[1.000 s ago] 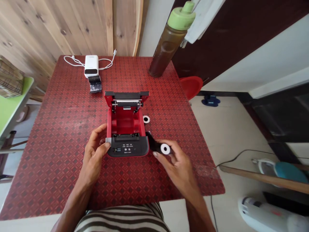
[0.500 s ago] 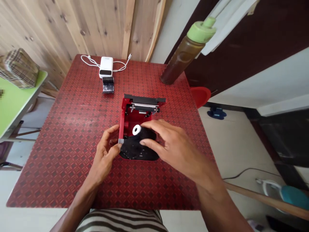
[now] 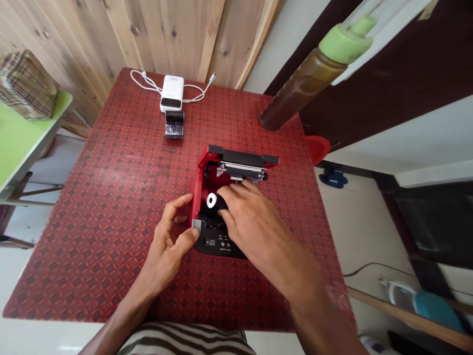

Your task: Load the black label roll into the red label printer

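Note:
A small red and black printer (image 3: 197,197) stands on the table with its lid raised at the back, showing a roller under the lid. My right hand (image 3: 254,217) is closed around a black roll with a white core (image 3: 212,200) and has it inside the printer's bay. A loose flap of black film hangs from the roll toward the front, above the button panel (image 3: 221,243). At the left front corner, my left hand (image 3: 172,241) grips the printer, thumb on the grey piece and fingers along the red side wall. My right fingertips are partly hidden.
On the patterned red table (image 3: 121,222) lie a white power bank (image 3: 172,91) with its cable and a smaller black roll (image 3: 174,124). A tall brown bottle (image 3: 305,88) with a green cap stands at the back right. A checked bag (image 3: 29,86) sits on a green table.
My right hand has lowered the roll deeper into the bay. The film that covered the front panel has drawn back, uncovering the buttons. The whole view has shifted slightly.

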The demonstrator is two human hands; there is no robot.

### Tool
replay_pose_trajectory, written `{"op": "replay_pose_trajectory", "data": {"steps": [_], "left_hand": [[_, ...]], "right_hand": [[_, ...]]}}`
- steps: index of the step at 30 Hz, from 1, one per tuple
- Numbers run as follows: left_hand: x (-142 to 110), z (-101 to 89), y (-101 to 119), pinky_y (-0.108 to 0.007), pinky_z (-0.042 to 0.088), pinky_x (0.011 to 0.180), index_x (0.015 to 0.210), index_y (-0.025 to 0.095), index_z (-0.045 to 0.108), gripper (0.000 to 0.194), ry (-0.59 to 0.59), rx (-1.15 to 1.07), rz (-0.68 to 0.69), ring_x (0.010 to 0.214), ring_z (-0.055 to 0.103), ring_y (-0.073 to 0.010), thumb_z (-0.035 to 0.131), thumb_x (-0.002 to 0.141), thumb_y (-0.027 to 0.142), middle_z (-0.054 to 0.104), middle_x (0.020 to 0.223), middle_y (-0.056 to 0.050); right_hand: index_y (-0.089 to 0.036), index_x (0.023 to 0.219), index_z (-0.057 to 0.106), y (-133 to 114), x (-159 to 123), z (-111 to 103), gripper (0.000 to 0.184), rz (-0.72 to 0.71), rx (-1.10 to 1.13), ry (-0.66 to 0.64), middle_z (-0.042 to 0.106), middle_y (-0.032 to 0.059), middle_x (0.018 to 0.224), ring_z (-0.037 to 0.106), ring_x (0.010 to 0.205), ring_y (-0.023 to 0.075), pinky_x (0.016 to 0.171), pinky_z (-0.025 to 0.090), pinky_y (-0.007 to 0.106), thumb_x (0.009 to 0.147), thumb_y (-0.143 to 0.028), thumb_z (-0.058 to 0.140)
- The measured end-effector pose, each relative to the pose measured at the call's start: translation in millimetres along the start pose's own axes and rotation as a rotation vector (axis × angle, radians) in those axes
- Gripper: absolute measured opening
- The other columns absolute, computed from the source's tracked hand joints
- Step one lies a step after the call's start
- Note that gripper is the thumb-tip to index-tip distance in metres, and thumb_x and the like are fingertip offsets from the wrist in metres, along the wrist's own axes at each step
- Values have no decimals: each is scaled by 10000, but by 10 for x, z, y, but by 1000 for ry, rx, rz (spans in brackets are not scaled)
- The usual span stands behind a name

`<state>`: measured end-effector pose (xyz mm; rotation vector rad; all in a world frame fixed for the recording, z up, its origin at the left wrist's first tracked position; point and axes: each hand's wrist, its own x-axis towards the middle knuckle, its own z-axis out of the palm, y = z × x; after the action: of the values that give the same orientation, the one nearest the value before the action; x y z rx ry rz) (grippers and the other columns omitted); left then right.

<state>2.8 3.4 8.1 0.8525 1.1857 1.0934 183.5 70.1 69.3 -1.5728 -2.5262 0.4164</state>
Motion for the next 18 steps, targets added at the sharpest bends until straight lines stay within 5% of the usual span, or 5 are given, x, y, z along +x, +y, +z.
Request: {"op": "replay_pose_trajectory", "data": {"steps": [9, 13, 18], "left_hand": [[-7, -5, 12, -505, 512, 1110, 1505, 301, 663, 565, 9, 19, -22, 1265, 653, -338, 753, 954, 390, 699, 1435, -96], [-7, -10, 12, -521, 505, 1129, 1512, 299, 659, 570, 1, 13, -19, 1290, 651, -349, 751, 959, 400, 699, 1451, -99], [-13, -24, -17, -544, 509, 1143, 1523, 303, 657, 563, -9, 17, -12, 1323, 661, -368, 746, 977, 409, 703, 1480, -110]], "right_hand": [[-216, 1090, 748, -32, -10, 4, 257, -7, -201, 9, 817, 146, 998, 731, 1006, 354, 842, 618, 484, 997, -8, 630], [-204, 1096, 772, -11, 128, 49, 257, 35, -275, -81, 834, 136, 983, 783, 915, 315, 736, 601, 422, 1022, -23, 605], [-210, 995, 787, 113, 270, 141, 244, 12, -210, -121, 824, 119, 902, 777, 777, 274, 663, 557, 380, 1022, -54, 601]]}}
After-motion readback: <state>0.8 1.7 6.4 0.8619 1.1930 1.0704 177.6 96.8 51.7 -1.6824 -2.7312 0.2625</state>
